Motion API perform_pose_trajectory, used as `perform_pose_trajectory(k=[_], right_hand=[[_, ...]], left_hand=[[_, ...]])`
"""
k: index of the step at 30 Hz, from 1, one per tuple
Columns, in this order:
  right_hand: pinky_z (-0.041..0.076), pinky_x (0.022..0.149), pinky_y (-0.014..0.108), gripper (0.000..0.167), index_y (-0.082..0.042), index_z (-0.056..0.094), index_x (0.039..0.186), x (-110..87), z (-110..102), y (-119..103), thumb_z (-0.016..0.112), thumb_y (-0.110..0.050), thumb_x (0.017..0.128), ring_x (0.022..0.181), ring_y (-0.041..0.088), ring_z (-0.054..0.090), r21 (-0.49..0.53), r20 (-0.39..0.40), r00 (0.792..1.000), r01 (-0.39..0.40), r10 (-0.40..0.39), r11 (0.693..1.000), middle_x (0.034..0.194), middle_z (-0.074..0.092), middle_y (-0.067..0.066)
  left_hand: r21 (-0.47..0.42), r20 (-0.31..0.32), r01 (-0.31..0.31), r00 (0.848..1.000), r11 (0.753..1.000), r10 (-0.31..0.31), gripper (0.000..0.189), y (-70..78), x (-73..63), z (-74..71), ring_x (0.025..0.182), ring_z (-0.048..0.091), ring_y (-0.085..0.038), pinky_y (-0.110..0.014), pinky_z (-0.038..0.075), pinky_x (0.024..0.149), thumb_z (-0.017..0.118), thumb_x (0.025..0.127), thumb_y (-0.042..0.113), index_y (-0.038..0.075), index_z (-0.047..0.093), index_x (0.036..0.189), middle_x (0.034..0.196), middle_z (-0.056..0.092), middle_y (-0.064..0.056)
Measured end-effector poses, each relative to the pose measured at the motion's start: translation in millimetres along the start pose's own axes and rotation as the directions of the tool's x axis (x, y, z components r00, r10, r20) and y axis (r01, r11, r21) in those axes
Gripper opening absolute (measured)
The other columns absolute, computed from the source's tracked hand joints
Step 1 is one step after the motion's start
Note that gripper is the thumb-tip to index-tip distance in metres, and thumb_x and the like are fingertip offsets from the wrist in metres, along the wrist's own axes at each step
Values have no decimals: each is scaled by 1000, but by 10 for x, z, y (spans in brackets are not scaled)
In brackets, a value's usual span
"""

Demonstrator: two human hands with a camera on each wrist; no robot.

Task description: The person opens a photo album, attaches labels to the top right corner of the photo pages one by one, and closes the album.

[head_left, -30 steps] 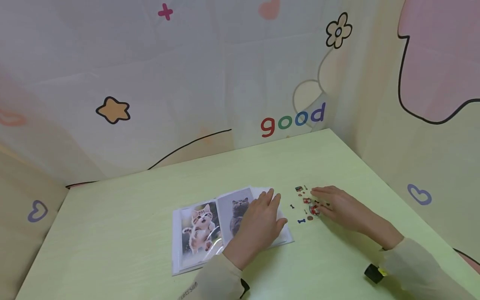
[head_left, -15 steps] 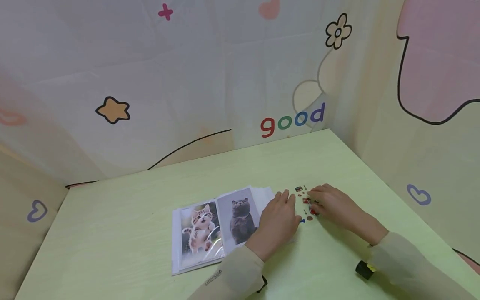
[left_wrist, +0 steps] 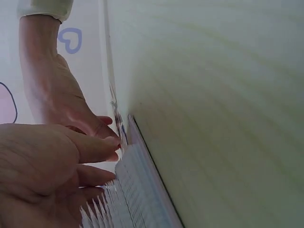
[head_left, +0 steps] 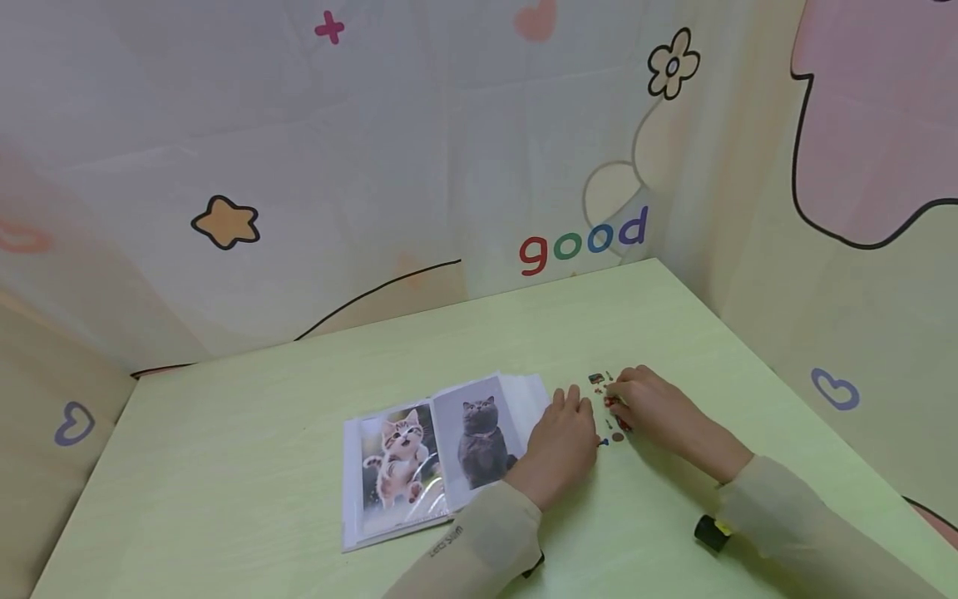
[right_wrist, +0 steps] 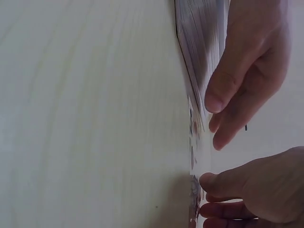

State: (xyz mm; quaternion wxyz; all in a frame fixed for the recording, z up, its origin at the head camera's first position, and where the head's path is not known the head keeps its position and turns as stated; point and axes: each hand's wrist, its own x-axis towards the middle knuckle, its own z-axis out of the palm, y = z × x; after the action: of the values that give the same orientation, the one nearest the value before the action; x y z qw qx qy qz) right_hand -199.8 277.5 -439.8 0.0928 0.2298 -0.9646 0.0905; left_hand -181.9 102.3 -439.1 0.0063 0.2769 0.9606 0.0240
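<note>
A photo album [head_left: 352,491] lies open on the table, showing a kitten photo [head_left: 402,456] and a grey cat photo [head_left: 481,441]. My left hand [head_left: 565,437] reaches over the album's right part; in the left wrist view its fingers [left_wrist: 97,175] are at the page edges. To the right are several small stickers [head_left: 595,378], including a blue bone and red pieces. My right hand [head_left: 659,412] is low over them with fingers drawn together, hiding some. In the right wrist view its thumb and fingertips [right_wrist: 209,181] meet the sticker area; I cannot tell whether they pinch one.
The pale green table [head_left: 224,466] runs back to a printed cloth backdrop [head_left: 374,166] with a star and the word "good". A similar curtain [head_left: 876,333] hangs at the right. A small black object [head_left: 711,533] with a yellow part is by the right sleeve.
My left hand has moved right, uncovering the grey cat photo. My right hand has shifted left and its fingers have drawn together over the stickers.
</note>
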Motion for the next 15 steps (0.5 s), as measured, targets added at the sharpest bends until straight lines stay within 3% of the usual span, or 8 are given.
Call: perform_pose_trajectory(k=[8, 15], right_hand=[[51, 70, 37, 6, -2, 76, 89, 25, 18, -16, 81, -2, 87, 80, 26, 54, -29, 9, 1000, 14, -14, 999, 85, 60, 7], [51, 68, 36, 6, -2, 76, 86, 34, 16, -43, 81, 1, 85, 79, 26, 56, -38, 12, 1000, 9, -9, 999, 82, 60, 5]], left_hand=[[31, 71, 3, 997, 1000, -5, 43, 17, 14, 31, 141, 43, -22, -29, 39, 114, 52, 107, 19, 4, 55, 147, 155, 46, -8], [40, 86, 3, 996, 999, -7, 40, 29, 28, 12, 137, 45, -21, -30, 41, 112, 47, 109, 20, 5, 57, 145, 148, 50, -6]])
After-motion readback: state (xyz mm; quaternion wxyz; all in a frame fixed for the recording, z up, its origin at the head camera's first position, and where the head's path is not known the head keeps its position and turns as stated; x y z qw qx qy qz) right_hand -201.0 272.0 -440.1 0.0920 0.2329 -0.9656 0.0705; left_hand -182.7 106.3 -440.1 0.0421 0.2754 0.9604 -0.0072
